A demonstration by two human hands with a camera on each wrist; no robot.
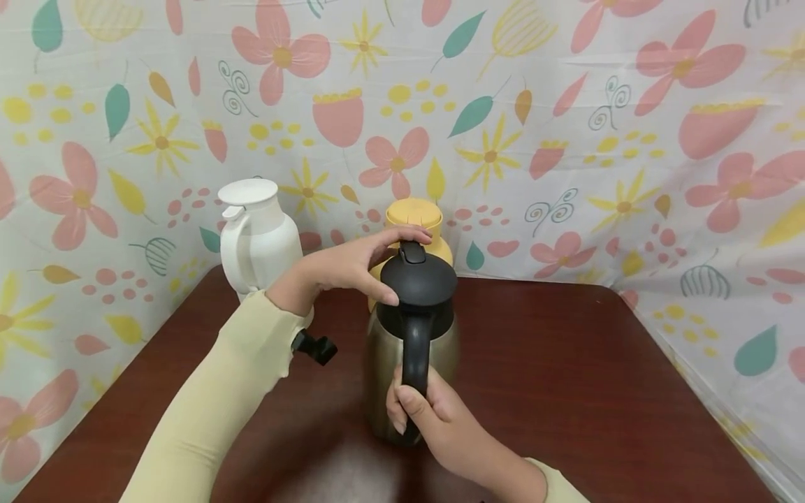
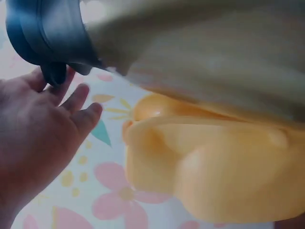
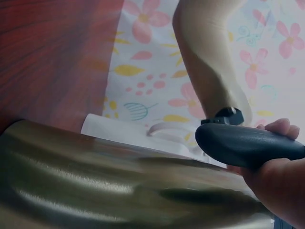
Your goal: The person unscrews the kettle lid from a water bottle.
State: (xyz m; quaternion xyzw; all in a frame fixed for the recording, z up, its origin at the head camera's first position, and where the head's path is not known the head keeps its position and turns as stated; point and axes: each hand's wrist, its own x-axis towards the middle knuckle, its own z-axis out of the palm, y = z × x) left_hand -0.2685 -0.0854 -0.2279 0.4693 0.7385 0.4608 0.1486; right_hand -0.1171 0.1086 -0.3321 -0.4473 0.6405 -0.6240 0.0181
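Note:
A metallic vacuum jug [image 1: 383,370] with a black lid [image 1: 428,279] and black handle [image 1: 415,349] stands in the middle of the table, its handle toward me. My right hand [image 1: 440,419] grips the lower part of that handle, which also shows in the right wrist view as a dark handle [image 3: 243,143]. At the lid's left side is my left hand [image 1: 352,265], thumb near the rim and fingers reaching across behind the top lever. In the left wrist view, the left hand's fingers [image 2: 78,100] look loosely extended beside the lid; exact contact there is unclear.
Behind the metallic jug stands a yellow jug [image 1: 414,213], partly hidden. A white jug [image 1: 270,237] is at the back left, behind my left forearm. Flowered cloth [image 1: 534,140] hangs behind the dark red-brown table [image 1: 566,384].

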